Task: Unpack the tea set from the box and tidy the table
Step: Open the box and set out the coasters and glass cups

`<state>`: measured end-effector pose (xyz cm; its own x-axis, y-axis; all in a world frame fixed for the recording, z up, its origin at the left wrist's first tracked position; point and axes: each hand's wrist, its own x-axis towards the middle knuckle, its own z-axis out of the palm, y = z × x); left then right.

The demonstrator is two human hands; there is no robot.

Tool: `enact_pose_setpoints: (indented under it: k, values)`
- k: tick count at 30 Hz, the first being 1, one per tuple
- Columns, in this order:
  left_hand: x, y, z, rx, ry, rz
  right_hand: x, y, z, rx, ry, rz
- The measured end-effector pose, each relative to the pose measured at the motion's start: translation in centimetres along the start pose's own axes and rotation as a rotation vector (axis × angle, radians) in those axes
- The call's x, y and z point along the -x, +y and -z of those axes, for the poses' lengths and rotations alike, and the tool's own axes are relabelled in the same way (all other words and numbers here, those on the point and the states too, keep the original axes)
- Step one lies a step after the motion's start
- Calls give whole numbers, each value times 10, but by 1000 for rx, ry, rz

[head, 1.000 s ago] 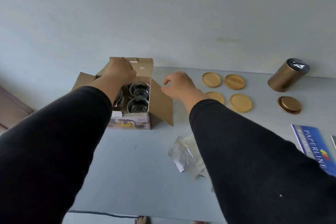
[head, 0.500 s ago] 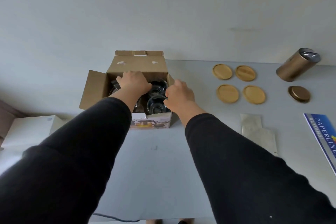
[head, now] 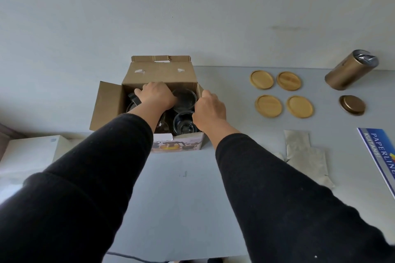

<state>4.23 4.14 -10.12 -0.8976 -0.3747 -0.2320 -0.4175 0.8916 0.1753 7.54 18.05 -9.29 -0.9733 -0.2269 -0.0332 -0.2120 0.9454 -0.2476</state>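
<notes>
An open cardboard box [head: 158, 74] stands at the back of the grey table [head: 181, 209]. Inside it are glass cups [head: 184, 97], two of them showing on the right side. My left hand [head: 157, 97] reaches down into the box's left half, fingers curled over a glass teapot whose black handle [head: 134, 98] sticks out by my thumb. My right hand [head: 210, 111] grips the box's right wall near its top edge. Most of the teapot is hidden under my left hand and wrist.
Several round wooden coasters [head: 261, 79] lie right of the box. Further right a gold tin [head: 350, 72] stands with its lid [head: 352, 105] beside it. Crumpled silver wrapping [head: 303, 151] and a blue Paperline pack [head: 380, 153] lie near right. A white box [head: 27, 156] sits left.
My left hand went from the box's back flap down into the box. My right hand moved from above the table onto the box's right wall. The view shifted left.
</notes>
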Motion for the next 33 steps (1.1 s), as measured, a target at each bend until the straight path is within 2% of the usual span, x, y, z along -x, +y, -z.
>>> enact_pose_setpoints:
  k: [5, 9, 14, 18, 25, 33]
  values:
    - [3, 1, 17, 4, 3, -3, 3, -4, 13, -55, -28, -43]
    - [11, 4, 37, -20, 7, -2, 5, -8, 39, -42, -68, -6]
    - [21, 8, 71, -15, 29, -20, 8, -9, 67, -103, -31, -56]
    - [29, 19, 101, -2, 106, -33, 11, -1, 97, -78, 8, -56]
    - [33, 61, 119, 0, 164, -64, 15, 50, 146, -9, 100, -135]
    - [22, 147, 84, 48, 137, -98, -4, 149, 174, 21, 124, -316]
